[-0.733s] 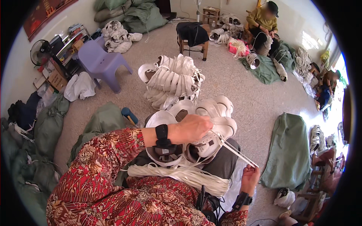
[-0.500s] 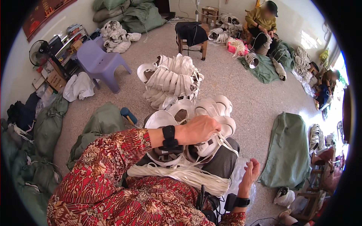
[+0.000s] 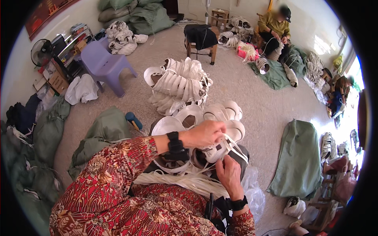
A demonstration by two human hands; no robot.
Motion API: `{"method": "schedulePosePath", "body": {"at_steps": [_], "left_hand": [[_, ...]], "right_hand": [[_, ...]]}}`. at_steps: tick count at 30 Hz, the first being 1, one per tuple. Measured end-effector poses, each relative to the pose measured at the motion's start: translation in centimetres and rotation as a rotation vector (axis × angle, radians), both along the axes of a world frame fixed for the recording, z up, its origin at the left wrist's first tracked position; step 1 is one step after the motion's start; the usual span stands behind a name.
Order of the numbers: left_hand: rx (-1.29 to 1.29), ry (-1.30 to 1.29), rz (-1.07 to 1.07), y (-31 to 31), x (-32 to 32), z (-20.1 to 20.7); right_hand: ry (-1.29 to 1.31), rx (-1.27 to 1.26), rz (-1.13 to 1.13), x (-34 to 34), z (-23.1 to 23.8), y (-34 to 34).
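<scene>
A white sneaker upper (image 3: 214, 153) lies over my lap, its pale flat shoelace (image 3: 235, 148) looping out to the right. My left hand (image 3: 204, 133) reaches across its upper part, with the fingertips pinched on the lace. Beside the toe, my right hand (image 3: 229, 175) is closed with thumb and forefinger together, close to the lace; whether lace is between them is hidden. A bundle of loose white shoelaces (image 3: 169, 181) stretches across my lap. More white shoe uppers (image 3: 169, 126) sit just beyond and left of my left hand.
A tall stack of laced white uppers (image 3: 181, 84) stands ahead on the floor. A blue-headed mallet (image 3: 134, 120) lies left, near a green sack (image 3: 104, 128). Further off are a purple chair (image 3: 106, 63) and a stool (image 3: 201, 37). A green cloth (image 3: 297, 159) lies right; a co-worker (image 3: 275, 29) sits far right.
My right hand has come in from the right to beside the shoe's toe, its fingers now closed. My left hand has shifted slightly left, still pinching the lace.
</scene>
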State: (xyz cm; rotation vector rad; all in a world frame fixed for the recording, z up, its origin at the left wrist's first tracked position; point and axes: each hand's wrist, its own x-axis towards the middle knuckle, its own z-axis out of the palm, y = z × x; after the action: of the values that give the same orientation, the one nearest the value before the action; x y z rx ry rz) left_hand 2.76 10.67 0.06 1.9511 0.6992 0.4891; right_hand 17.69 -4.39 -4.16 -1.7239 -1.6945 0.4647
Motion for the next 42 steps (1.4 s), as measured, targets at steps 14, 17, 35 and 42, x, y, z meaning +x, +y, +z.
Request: {"method": "schedulePosePath", "body": {"at_steps": [14,17,35,42], "left_hand": [[-0.106,-0.148,0.149,2.4,-2.6,-2.2],[-0.132,-0.151,0.167,2.4,-2.4,-1.8],[0.168,-0.088,0.167,1.9,-2.3,-1.9],[0.489,0.035,0.134,1.4,-1.6,-2.3]], "right_hand": [[0.036,-0.083,0.016,-0.9,1.9,2.4],[0.023,-0.071,0.012,-1.0,1.9,2.5],[0.087,-0.055,-0.001,-1.0,1.9,2.0],[0.071,-0.057,-0.008,-1.2,2.1,2.1]]}}
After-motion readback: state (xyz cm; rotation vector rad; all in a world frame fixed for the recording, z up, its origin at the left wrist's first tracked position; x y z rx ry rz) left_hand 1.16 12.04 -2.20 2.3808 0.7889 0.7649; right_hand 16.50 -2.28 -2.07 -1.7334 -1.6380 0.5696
